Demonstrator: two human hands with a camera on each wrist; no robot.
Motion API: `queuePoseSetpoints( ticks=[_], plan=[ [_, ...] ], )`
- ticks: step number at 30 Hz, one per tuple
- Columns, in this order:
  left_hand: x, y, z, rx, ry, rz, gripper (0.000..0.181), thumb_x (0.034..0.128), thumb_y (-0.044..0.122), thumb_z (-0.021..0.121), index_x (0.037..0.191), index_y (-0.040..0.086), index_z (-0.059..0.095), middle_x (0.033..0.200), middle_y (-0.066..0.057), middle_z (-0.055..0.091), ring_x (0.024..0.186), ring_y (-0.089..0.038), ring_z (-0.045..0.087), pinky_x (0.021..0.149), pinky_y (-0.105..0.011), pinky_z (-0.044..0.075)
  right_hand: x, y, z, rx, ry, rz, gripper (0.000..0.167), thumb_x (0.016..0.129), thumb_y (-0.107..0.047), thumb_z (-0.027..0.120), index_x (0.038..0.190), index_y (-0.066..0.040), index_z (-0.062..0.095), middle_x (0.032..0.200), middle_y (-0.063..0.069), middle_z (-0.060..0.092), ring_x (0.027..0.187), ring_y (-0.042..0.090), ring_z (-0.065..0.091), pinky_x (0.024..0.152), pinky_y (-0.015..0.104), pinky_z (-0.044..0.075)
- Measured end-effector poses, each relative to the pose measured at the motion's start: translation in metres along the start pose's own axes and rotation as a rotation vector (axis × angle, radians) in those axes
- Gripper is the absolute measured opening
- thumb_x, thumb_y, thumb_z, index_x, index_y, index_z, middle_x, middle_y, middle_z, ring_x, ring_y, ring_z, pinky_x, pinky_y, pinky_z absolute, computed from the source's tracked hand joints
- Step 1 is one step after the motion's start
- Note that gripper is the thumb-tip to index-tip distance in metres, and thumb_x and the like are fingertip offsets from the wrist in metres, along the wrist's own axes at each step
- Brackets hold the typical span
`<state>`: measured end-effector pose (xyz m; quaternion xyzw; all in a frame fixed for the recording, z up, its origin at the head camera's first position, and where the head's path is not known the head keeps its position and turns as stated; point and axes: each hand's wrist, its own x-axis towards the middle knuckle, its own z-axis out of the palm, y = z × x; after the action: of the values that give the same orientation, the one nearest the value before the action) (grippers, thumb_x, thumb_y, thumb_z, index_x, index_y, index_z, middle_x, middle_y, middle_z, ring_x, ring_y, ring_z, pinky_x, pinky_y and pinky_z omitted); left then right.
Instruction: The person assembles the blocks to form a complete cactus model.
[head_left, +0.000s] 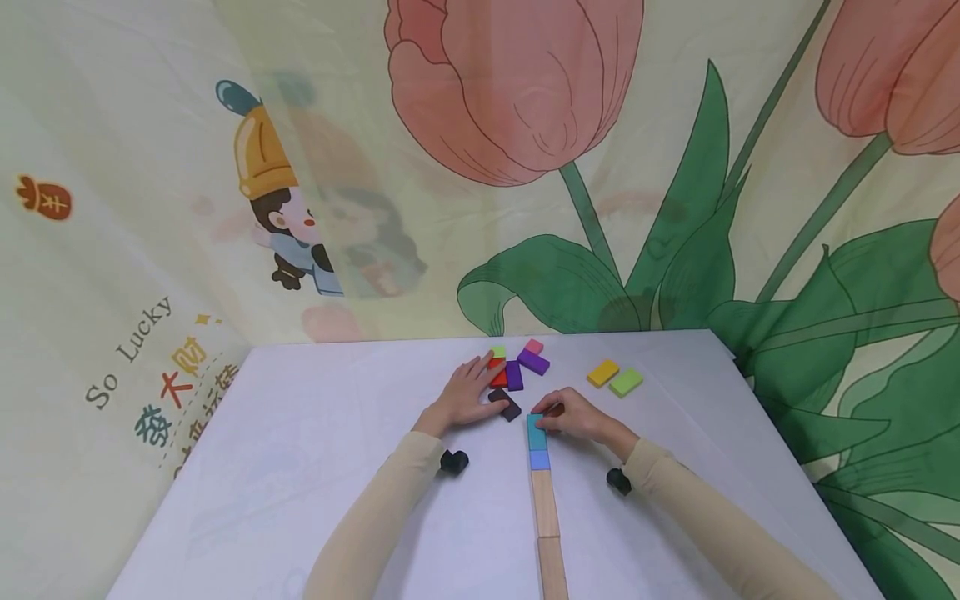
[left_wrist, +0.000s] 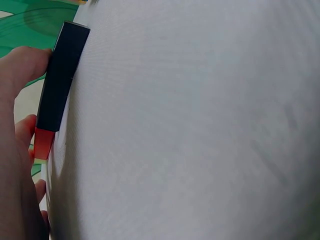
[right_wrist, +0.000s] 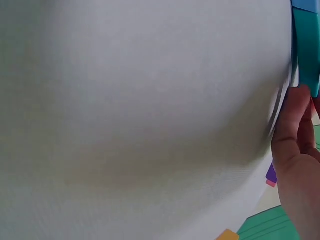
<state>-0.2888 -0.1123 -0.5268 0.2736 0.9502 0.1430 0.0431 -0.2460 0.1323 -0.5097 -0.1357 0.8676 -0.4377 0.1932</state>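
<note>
A straight row of blocks lies on the white table. At its far end is a teal block (head_left: 537, 437), then a blue block (head_left: 539, 459) and plain wooden blocks (head_left: 546, 504). My right hand (head_left: 573, 414) pinches the teal block at its far end; the right wrist view shows fingers against that teal block (right_wrist: 307, 50). My left hand (head_left: 467, 392) lies with fingers spread at a loose group of blocks. Its thumb touches a black block (head_left: 510, 403), and its fingertips reach a red block (head_left: 498, 377). The left wrist view shows the thumb against the black block (left_wrist: 62, 75).
Beside the red block are two purple blocks (head_left: 513, 375), a pink one (head_left: 534, 346) and a light green one (head_left: 498, 352). Farther right lie a yellow block (head_left: 603, 372) and a green block (head_left: 626, 382). A printed cloth (head_left: 525, 250) hangs behind the table.
</note>
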Motion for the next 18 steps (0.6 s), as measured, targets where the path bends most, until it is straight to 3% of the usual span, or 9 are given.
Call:
queuePoseSetpoints(
  ticks=[9,16,18],
  plan=[
    [0.001,-0.001,0.0,0.006,-0.005,-0.004,0.077,0.0896,0.059,0.046,0.155,0.025,0.024,0.165,-0.006,0.012,0.15,-0.035,0.017,0.122,-0.052,0.017,0.003,-0.002,-0.001,-0.034,0.054,-0.011,0.02,0.089,-0.012,0.068,0.108,-0.005,0.072,0.103,0.008,0.07,0.085,0.015,0.057,0.074,0.023,0.053],
    [0.002,-0.001,0.001,0.006,-0.006,-0.014,0.076,0.0896,0.058,0.047,0.155,0.026,0.024,0.165,-0.005,0.011,0.15,-0.034,0.016,0.123,-0.051,0.016,0.032,-0.003,-0.008,-0.032,0.413,0.044,0.023,0.093,-0.019,0.065,0.109,-0.004,0.069,0.109,0.014,0.066,0.101,0.027,0.06,0.092,0.038,0.055],
    [0.001,-0.001,0.002,0.011,-0.008,-0.014,0.077,0.0896,0.059,0.046,0.155,0.026,0.023,0.165,-0.005,0.011,0.15,-0.034,0.016,0.123,-0.051,0.016,0.04,-0.004,-0.01,-0.044,0.464,0.06,0.027,0.093,-0.02,0.063,0.113,-0.002,0.066,0.116,0.016,0.064,0.11,0.031,0.058,0.098,0.043,0.052]
  ],
)
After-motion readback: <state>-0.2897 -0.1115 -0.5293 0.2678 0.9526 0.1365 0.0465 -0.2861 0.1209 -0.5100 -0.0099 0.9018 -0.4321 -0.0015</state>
